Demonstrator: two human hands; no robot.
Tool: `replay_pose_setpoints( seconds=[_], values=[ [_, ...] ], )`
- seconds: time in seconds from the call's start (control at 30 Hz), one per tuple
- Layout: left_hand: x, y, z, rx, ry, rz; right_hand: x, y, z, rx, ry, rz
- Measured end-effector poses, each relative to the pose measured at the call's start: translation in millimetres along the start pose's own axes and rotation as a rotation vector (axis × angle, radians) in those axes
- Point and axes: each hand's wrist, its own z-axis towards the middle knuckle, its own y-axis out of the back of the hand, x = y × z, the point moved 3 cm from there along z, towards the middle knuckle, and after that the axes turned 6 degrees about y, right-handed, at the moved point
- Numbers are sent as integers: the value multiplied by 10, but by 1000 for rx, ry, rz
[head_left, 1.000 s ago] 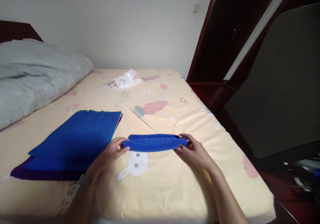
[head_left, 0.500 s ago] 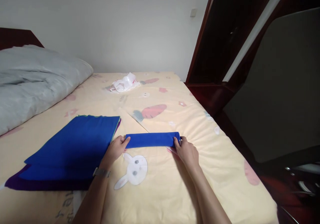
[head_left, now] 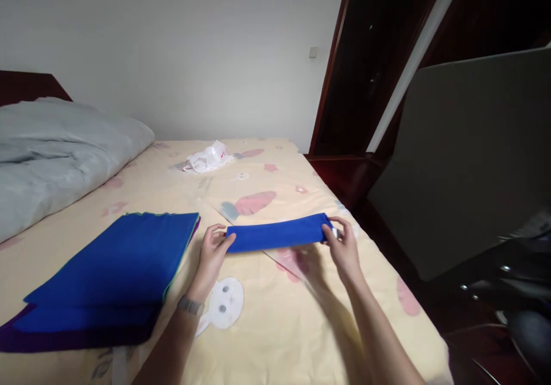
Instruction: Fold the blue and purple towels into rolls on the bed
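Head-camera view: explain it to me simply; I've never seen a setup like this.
There is no machine here. One camera, worn on a person's head, looks forward and down at that person's own bare hands. The left hand and right hand hold a folded blue cloth strip, one at each end. On the patterned bed, larger blue cloth lies over purple cloth at left. Farther back are a crumpled white bag and a grey quilt.

Forearms [head_left: 379,327] stretched forward, left fingers [head_left: 217,228] bent in a pinch, right fingers [head_left: 343,222] likewise — well apart
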Motion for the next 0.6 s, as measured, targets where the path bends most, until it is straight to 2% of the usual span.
replay_pose_setpoints(
  seconds=[0.07, 0.13, 0.23, 0.3, 0.37, 0.43, 0.6],
  values=[
    [-149, -433, 202, 40, -141, 86, 14, 263, 399, -61, 67, -41],
    [-186, -932, 435, 56, -220, 164, -94, 496, 806, -116, 97, -210],
    [-7, -1613, 663, 74, -247, 274, -481, 704, 1235, -145, 68, -548],
    [192, -1908, 683, 80, -264, 373, -810, 735, 1344, -123, 42, -677],
    [359, -2049, 648, 84, -287, 466, -1099, 712, 1357, -89, 31, -763],
    [446, -2079, 634, 86, -311, 544, -1296, 684, 1353, -63, 23, -852],
    [485, -2094, 697, 98, -328, 707, -1452, 695, 1394, -66, -7, -997]
  ],
)
